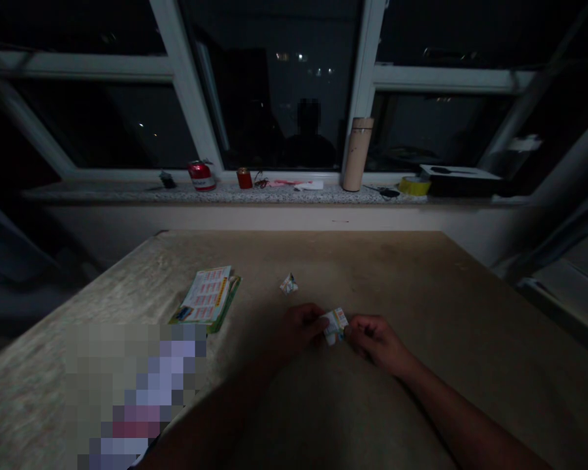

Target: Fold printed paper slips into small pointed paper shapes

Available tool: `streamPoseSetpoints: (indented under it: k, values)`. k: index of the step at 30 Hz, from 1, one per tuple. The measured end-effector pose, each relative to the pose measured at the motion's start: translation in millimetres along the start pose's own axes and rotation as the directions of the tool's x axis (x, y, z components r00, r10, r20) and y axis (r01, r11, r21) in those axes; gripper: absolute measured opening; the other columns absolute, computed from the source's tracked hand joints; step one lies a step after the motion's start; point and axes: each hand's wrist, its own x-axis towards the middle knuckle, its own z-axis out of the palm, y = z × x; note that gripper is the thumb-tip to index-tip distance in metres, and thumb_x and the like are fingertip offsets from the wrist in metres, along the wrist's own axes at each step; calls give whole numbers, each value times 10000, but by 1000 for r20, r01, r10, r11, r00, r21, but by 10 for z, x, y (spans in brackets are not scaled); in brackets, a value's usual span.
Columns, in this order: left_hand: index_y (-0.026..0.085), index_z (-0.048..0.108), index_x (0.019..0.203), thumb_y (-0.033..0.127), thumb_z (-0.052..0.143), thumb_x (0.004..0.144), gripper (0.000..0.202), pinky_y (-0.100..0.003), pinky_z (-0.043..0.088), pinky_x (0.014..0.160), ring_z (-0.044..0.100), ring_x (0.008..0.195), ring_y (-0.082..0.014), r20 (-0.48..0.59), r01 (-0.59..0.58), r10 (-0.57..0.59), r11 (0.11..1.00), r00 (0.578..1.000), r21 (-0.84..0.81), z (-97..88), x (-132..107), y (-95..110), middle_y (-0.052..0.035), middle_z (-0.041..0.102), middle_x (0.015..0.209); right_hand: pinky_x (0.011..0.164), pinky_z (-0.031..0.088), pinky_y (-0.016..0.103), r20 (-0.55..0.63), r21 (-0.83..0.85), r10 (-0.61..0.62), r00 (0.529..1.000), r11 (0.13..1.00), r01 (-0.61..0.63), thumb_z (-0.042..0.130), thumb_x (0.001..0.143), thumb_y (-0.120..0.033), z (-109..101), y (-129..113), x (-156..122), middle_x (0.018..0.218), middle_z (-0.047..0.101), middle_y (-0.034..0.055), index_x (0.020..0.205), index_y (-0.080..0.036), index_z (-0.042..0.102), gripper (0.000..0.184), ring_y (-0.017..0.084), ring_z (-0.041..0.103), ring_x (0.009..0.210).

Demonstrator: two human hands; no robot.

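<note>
Between my two hands is a small folded piece of printed paper, white with yellow and coloured print. My left hand pinches its left edge, thumb on top. At the paper's right edge, my right hand has its fingers closed on the lower right corner. Farther off, a small folded paper shape with pointed corners rests on the table. To the left lies a stack of printed sheets with red and yellow print and green edges. Dim light hides the finger details.
The table reaches a windowsill. On the sill stand a red can, a small red jar, a tall pinkish flask, a roll of yellow tape and a dark box. A blurred-out patch covers the lower left.
</note>
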Motion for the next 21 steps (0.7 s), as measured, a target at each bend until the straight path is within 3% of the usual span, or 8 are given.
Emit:
streamPoseSetpoints:
  k: [5,10,11,16,21]
  values:
    - [144,684,906,378,593,853,257,-248,429,640,590,674,-144,57,-90,77,954,995,285,-58,-9,39,-22,668,752,515,272,237,106,-293,-113,988,946,140,549,933,-402,-82,-78,-15,576,372,-50,594,-185,462,412,93,350,533]
    - [194,738,969,255,589,856,197,-312,431,855,627,871,-191,195,-193,110,855,975,481,-93,-3,69,-25,726,905,722,447,283,98,-542,-345,934,768,341,589,888,-202,-133,-184,-22,821,630,32,855,-195,642,63,170,591,790]
    - [205,739,1008,253,583,866,216,-328,421,894,626,914,-202,212,-218,122,824,970,523,-93,7,65,-31,731,952,769,461,300,126,-569,-368,921,733,371,602,871,-175,-129,-189,-22,876,657,45,911,-204,660,76,184,610,848]
    - [219,687,1168,317,540,947,282,-347,422,922,621,956,-212,304,-362,198,569,932,739,-83,90,26,-50,718,1010,925,460,378,252,-647,-347,903,634,424,650,811,-127,-100,-125,-19,1044,712,64,1042,-235,697,258,226,637,1001]
    - [191,684,1087,330,600,928,228,-345,423,911,611,978,-210,313,-403,259,494,914,770,-109,68,56,-60,698,1022,940,455,392,267,-671,-308,913,621,406,666,819,-155,-113,-76,-11,1029,719,53,1025,-235,717,226,226,644,998]
